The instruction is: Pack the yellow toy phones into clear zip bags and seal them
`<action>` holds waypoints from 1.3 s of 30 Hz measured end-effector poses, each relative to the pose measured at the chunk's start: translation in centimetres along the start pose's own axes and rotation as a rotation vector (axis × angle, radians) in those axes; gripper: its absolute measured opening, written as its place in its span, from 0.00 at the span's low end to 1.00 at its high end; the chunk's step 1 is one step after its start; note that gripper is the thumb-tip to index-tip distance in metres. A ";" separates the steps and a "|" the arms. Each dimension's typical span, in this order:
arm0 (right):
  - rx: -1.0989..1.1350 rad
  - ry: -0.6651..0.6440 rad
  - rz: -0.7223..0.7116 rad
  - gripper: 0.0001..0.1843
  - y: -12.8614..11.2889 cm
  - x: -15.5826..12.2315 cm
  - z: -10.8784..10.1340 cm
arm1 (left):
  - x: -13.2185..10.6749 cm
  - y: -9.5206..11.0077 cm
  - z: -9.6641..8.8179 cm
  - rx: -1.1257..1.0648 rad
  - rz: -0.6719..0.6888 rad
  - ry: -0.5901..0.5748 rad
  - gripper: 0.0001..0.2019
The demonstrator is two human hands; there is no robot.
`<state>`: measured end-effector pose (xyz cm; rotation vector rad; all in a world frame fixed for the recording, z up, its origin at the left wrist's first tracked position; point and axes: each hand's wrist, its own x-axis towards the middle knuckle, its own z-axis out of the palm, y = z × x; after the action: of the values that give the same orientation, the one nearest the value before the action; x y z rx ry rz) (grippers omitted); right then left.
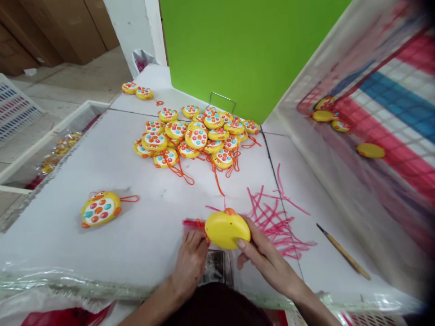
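Toy (227,230), yellow and duck-shaped, sits face down at lower centre of the frame, the right hand (268,260) holding it in a closed grip just above the white counter (68,244). The left hand (190,265) rests curled fingers on a clear bag (217,267) beside it; whether its grip pinches the bag cannot be told. Pink strips (275,224) lie right of centre and a lone face-up duck (101,208) lies at left. A heap of ducks (197,133) lies beyond, before a green panel (244,50).
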<state>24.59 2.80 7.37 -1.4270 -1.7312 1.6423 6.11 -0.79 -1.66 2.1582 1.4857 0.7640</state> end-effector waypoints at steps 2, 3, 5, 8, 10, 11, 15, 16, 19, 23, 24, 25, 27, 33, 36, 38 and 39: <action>-0.146 0.042 -0.054 0.26 0.2 0.7 0.8 | -0.3 0.3 0.1 0.068 0.051 -0.004 0.11; -0.224 0.040 -0.082 0.26 0.3 1.1 1.1 | -0.5 0.5 0.1 0.094 0.081 0.006 0.11; -0.346 0.006 -0.131 0.27 0.5 1.8 1.6 | -0.7 1.0 -0.1 0.121 0.126 0.038 0.12; -0.425 -0.037 -0.174 0.25 0.8 2.1 1.6 | -0.9 1.6 -1.1 0.118 0.126 0.100 0.10; -0.443 -0.036 -0.195 0.24 0.9 2.0 1.2 | -1.0 1.6 -2.3 0.089 0.101 0.150 0.07; -0.447 -0.030 -0.203 0.24 0.9 1.8 1.0 | -1.1 1.4 -3.0 0.067 0.086 0.180 0.06; -0.449 -0.012 -0.218 0.23 0.6 1.3 0.8 | -1.5 -0.1 -5.9 -0.066 -0.248 0.266 0.05; -0.451 -0.012 -0.223 0.23 0.5 1.2 0.9 | -1.4 -0.5 -6.4 -0.134 -0.394 0.240 0.07; -0.480 -0.026 -0.253 0.23 0.3 1.3 1.1 | -0.8 -0.9 -6.7 -0.461 -0.664 0.019 0.12; -0.606 -0.055 -0.281 0.22 -0.1 1.6 0.9 | 0.6 -0.4 -5.5 -0.703 -0.651 -0.090 0.12; -0.637 -0.067 -0.279 0.21 -0.3 1.6 0.8 | 0.9 -0.2 -5.2 -0.714 -0.657 -0.070 0.12; -0.663 -0.085 -0.281 0.20 -0.5 1.7 0.7 | 1.2 0.0 -5.1 -0.724 -0.659 -0.049 0.12; -0.716 -0.158 -0.298 0.16 -0.8 1.9 0.7 | 1.8 0.3 -5.0 -0.740 -0.641 -0.025 0.11; -0.879 -0.133 -0.341 0.09 -1.0 2.9 1.8 | 2.3 0.3 -4.9 -0.848 -0.622 -0.013 0.08; -0.846 0.003 -0.384 0.07 -0.7 3.7 2.6 | 1.9 0.1 -4.5 -0.926 -0.647 -0.020 0.10; -0.808 0.053 -0.426 0.07 -0.5 4.3 3.3 | 1.6 0.0 -4.3 -0.926 -0.653 -0.036 0.12; -0.797 0.070 -0.443 0.07 -0.3 4.6 3.6 | 1.4 0.0 -4.3 -0.925 -0.667 -0.040 0.13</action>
<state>19.56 4.74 5.00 -1.2061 -2.5690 0.6767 3.76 0.65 1.88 0.9216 1.3143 0.8886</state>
